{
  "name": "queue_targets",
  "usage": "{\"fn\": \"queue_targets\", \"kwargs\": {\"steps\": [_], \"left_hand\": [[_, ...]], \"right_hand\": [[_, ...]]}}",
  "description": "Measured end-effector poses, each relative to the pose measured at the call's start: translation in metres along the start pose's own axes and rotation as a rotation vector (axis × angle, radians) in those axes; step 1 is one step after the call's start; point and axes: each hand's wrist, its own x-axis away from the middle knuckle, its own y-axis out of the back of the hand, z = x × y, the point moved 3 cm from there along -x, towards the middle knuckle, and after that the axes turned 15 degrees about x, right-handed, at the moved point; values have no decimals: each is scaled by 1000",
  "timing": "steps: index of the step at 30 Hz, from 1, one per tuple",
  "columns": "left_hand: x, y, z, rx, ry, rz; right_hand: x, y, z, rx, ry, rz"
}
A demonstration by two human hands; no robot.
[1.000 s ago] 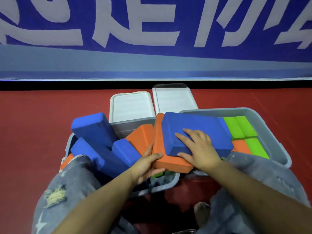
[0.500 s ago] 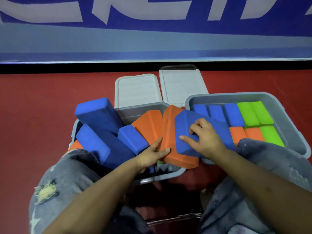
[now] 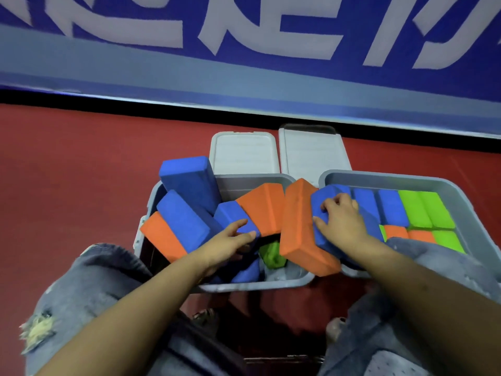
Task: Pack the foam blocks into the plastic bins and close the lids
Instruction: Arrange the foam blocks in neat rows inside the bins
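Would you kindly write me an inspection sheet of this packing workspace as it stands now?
Surface: red floor.
Job's things: left bin holds jumbled, tilted blue and orange blocks; right bin holds neat rows of blue, green and orange blocks; two lids lie behind the bins, off.
Clutter: nothing seen.
Hands: left hand grips a small blue block; right hand grips a blue block leaning on an orange block.
Cables: nothing seen.
Surroundings: blue banner with white characters.

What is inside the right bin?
The right bin holds neat blue blocks, green blocks and orange blocks. The right hand and a knee hide its near side.
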Motion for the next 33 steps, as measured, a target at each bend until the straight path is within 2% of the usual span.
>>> {"fn": "queue_targets", "kwargs": {"steps": [2, 6, 12, 19, 21, 24, 27, 30, 31, 33], "left_hand": [[6, -3, 1, 78, 40, 24], [10, -14, -7, 80, 65, 47], [-6, -30, -32, 149, 2, 37], [-32, -6, -53, 176, -67, -33], [-34, 8, -59, 196, -92, -45], [-34, 30, -65, 197, -154, -120], [-33, 47, -64, -21, -270, -269], [-28, 64, -65, -654, -445, -515], [-27, 72, -68, -757, -444, -607], [-20, 92, -66, -687, -270, -785]], "right_hand": [[2, 1, 6, 38, 0, 55], [9, 1, 14, 108, 11, 108], [9, 7, 23, 113, 52, 136], [-13, 21, 47, 100, 137, 44], [-25, 21, 46, 97, 68, 59], [-33, -3, 19, 62, -147, 279], [-28, -22, 6, 19, -235, 390], [-22, -22, 16, 86, -223, 368], [-19, -21, 19, 119, -222, 362], [-11, -18, 26, 180, -197, 329]]}}
